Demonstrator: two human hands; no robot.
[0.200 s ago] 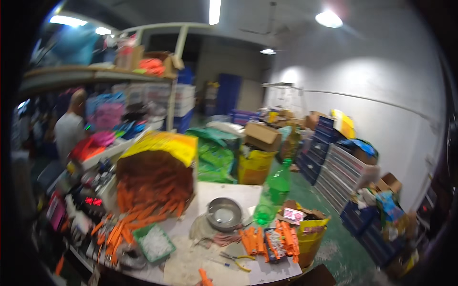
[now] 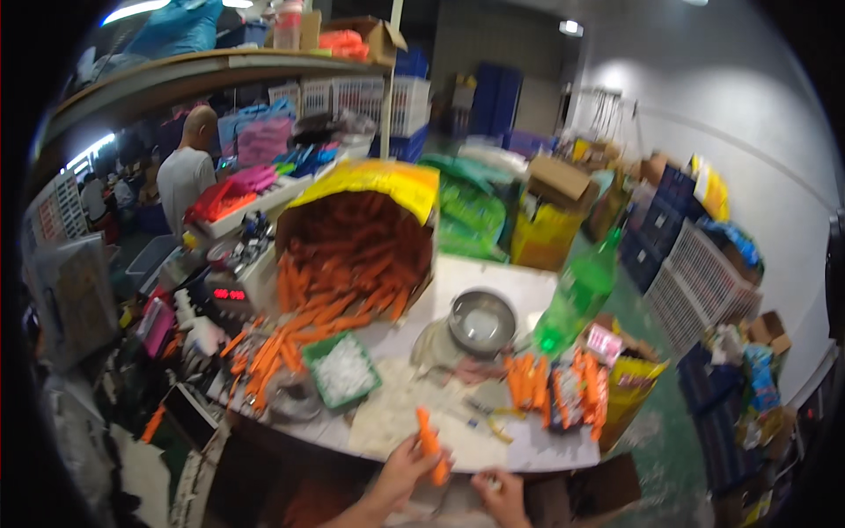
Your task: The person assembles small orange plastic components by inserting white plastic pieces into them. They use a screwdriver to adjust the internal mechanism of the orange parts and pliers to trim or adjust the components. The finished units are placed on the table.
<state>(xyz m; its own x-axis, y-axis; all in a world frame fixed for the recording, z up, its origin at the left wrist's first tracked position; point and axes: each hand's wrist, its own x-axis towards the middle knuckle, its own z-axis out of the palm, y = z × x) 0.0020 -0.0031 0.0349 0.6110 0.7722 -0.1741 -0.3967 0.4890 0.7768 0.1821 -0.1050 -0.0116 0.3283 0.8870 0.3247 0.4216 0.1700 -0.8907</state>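
My left hand (image 2: 407, 471) is closed round a slim, elongated orange plastic piece (image 2: 429, 447) at the table's near edge; it stands nearly upright, its top poking out above the fingers. Just to the right, my right hand (image 2: 502, 500) has its fingers pinched together. A small pale spot shows at those fingertips, too small to name. Pliers with yellow handles (image 2: 498, 426) lie beyond my hands. A green tray (image 2: 373, 387) of small white pieces sits to the left. Similar orange pieces (image 2: 343, 264) spill from a big yellow-rimmed sack (image 2: 374, 179) lying on its side.
A round metal bowl (image 2: 509, 339) stands mid-table, beside a tilted green bottle (image 2: 576, 290). More orange pieces (image 2: 526, 383) are lined up at the right, near a yellow bag (image 2: 635, 378). Tools clutter the left side. A person (image 2: 187, 172) stands far left, beneath a loaded shelf (image 2: 229, 60).
Both my hands have come into view at the lower edge. The scene has shifted right and up in the picture. An orange piece that showed at the near edge is now in my left hand's area.
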